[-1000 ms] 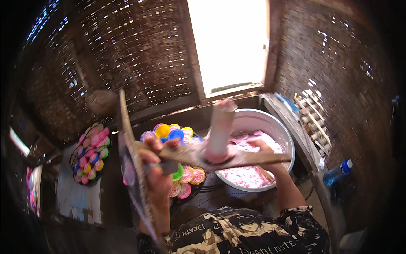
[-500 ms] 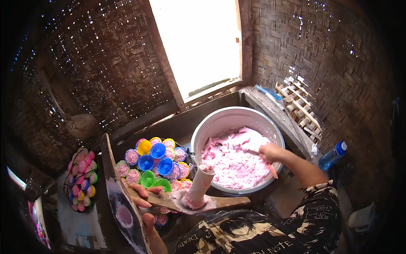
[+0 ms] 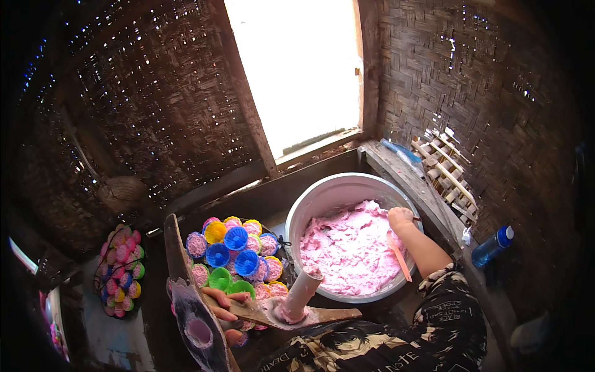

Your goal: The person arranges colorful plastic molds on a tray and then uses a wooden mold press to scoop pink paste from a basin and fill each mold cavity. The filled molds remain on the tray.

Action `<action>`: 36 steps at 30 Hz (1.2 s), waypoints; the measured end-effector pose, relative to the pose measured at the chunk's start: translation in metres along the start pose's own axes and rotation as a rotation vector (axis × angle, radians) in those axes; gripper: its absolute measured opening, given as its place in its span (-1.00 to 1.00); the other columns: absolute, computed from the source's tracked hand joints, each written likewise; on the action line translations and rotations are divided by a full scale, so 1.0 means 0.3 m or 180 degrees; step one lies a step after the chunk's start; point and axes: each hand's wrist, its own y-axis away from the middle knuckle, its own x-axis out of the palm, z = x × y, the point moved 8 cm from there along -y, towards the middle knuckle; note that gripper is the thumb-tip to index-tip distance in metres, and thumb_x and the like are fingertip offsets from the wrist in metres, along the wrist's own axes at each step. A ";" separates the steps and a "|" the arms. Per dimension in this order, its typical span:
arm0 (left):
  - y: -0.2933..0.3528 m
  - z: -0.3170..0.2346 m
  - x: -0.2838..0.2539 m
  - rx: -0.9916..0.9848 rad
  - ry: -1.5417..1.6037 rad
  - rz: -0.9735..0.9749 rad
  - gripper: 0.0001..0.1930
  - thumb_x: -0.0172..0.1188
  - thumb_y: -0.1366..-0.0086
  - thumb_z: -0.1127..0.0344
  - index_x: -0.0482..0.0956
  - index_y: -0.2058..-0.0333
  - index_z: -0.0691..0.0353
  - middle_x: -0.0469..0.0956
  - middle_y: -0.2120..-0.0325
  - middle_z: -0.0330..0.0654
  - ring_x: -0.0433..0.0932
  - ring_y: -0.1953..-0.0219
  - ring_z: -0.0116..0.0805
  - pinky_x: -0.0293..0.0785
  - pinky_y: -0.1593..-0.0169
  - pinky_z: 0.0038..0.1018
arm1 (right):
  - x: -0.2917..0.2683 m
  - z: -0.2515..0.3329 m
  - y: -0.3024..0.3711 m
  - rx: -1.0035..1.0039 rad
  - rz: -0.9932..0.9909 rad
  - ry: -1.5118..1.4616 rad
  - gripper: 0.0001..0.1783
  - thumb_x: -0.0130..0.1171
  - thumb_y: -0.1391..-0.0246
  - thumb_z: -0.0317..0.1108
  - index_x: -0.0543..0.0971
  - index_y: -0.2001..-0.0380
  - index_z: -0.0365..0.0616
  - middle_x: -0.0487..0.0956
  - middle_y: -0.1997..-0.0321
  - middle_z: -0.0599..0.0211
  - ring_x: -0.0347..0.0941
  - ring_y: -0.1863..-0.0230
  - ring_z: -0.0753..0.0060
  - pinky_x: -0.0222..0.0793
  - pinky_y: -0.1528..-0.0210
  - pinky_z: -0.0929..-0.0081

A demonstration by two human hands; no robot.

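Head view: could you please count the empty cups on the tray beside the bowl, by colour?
Yellow cups: 1
Blue cups: 2
Green cups: 2
Total: 5

You've got a blue plastic bottle with a white cap [image 3: 492, 247] standing at right, by the woven bamboo wall [image 3: 483, 93]. A round tray of pink-filled coloured cups [image 3: 119, 271] sits far left; bright window opening [image 3: 300, 68] above.
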 end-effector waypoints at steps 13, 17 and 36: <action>-0.004 -0.003 0.025 0.0045 -0.0021 -0.0146 -0.50 0.30 -0.02 -0.14 0.41 0.35 0.19 0.21 0.30 -0.15 0.37 0.18 -0.26 0.55 0.09 -0.12 | 0.065 0.094 0.051 -0.0355 0.0599 -0.0679 -0.76 0.02 0.09 -0.39 0.63 0.39 -0.23 0.60 0.28 0.00 0.56 0.22 0.08 0.47 0.19 0.20; -0.015 -0.025 0.051 0.0251 0.0015 0.0098 -0.65 0.32 -0.09 0.11 0.45 0.27 0.17 0.32 0.31 -0.28 0.23 0.03 -0.35 0.55 0.07 -0.09 | -0.057 0.056 0.129 -0.0810 0.1493 -0.2115 -0.73 0.13 0.07 -0.33 0.63 0.32 -0.25 0.60 0.56 0.17 0.52 0.55 0.37 0.43 0.47 0.45; -0.207 0.252 0.277 -0.0641 -0.0896 0.0914 -0.69 0.33 0.04 0.44 0.56 0.25 0.22 0.54 0.28 -0.16 0.52 0.16 -0.29 0.41 0.03 -0.39 | -0.732 0.335 0.590 -0.3505 0.1088 -0.4578 -0.73 0.16 -0.09 -0.27 0.60 0.27 -0.27 0.42 0.61 0.52 0.27 0.54 0.67 0.18 0.50 0.58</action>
